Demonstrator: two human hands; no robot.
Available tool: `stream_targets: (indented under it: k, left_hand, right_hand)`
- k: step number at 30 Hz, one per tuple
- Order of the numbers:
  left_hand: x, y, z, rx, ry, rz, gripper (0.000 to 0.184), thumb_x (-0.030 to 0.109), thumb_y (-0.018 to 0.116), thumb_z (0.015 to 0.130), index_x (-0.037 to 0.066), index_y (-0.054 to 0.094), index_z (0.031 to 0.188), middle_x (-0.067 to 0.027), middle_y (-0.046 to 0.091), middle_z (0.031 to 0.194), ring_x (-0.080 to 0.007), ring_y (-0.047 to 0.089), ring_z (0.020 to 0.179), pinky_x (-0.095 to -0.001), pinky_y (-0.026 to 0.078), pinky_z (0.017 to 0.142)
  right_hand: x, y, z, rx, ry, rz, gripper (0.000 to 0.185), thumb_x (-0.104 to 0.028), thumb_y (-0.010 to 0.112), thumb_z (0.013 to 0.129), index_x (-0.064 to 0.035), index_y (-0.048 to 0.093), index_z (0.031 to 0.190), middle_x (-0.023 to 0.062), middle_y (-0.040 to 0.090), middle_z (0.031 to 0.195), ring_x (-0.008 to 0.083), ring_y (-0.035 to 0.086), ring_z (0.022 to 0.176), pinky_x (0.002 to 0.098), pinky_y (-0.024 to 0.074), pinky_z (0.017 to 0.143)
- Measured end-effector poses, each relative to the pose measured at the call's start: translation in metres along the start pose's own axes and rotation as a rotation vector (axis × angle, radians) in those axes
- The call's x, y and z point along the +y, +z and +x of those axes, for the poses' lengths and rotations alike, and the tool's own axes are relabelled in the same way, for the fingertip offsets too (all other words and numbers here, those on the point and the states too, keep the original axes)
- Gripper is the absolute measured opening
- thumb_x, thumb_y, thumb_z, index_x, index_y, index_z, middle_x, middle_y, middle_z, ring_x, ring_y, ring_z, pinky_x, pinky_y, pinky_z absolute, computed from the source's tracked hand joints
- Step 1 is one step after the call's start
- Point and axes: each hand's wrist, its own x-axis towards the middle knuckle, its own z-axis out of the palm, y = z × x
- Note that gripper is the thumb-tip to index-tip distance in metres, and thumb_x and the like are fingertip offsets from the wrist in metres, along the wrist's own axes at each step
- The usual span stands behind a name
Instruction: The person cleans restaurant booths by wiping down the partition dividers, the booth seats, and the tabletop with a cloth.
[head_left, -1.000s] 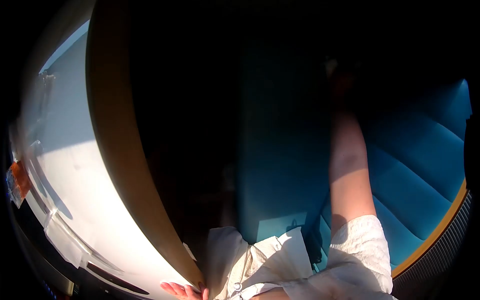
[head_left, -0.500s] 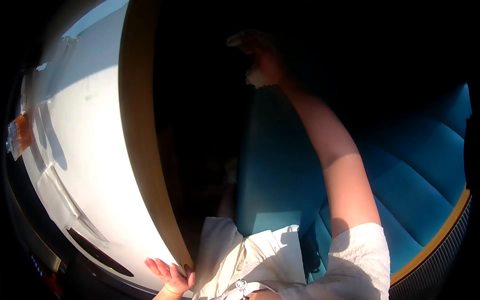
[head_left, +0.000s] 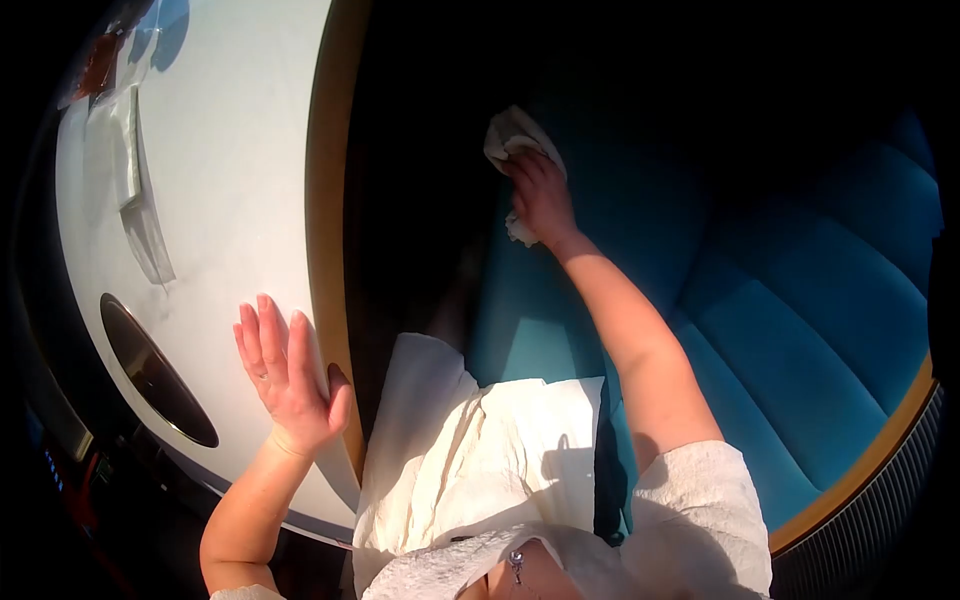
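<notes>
Cloth (head_left: 512, 126) now clearer at 1 o'clock by blue seat (head_left: 545, 335), R hand (head_left: 545, 205) w/ fingers clutching it; L hand (head_left: 297, 400) w/ fingers open at table (head_left: 215, 200), 8 o'clock.

A blue seat (head_left: 800, 290) fills two to five o'clock; a sunny white table (head_left: 215, 180) curves at nine.

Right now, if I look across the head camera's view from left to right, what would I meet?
Dark oval → left hand, open over the white surface → right hand, gripping a white cloth → ribbed panel.
</notes>
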Motion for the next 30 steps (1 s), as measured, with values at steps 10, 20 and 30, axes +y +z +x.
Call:
stream_targets:
  k: [10,20,30]
  left_hand:
    - [-0.003,0.012,0.003,0.156,-0.011,0.017,0.076,0.017,0.057,0.063,0.018,0.038,0.137,-0.0127,0.03,0.145,-0.033,0.023,0.136,-0.0454,0.013,0.112]
    - [0.002,0.044,-0.03,0.442,0.076,-0.497,0.047,0.024,0.058,0.077,0.013,0.052,0.123,-0.0139,0.042,0.135,-0.0341,0.036,0.127,-0.0459,0.022,0.109]
    - [0.076,0.028,-0.399,-0.139,-0.276,-0.2,0.064,0.027,0.064,0.078,0.006,0.039,0.133,-0.0218,0.022,0.145,-0.0413,0.019,0.134,-0.06,0.014,0.106]
  right_hand:
    - [-0.024,0.042,-0.05,-0.043,-0.011,-0.245,0.037,-0.012,0.058,0.078,-0.0103,0.056,0.115,0.0083,0.05,0.125,0.0259,0.042,0.121,0.0412,0.033,0.101]
    - [-0.14,0.091,-0.225,-0.073,0.042,-0.15,0.036,-0.003,0.053,0.075,-0.0087,0.059,0.11,0.0073,0.053,0.122,0.0249,0.045,0.119,0.0382,0.0351,0.101]
    - [-0.134,0.092,-0.229,-0.247,0.178,-0.28,0.051,0.0,0.056,0.073,-0.0107,0.054,0.122,0.0084,0.045,0.133,0.0292,0.037,0.127,0.0376,0.0325,0.106]
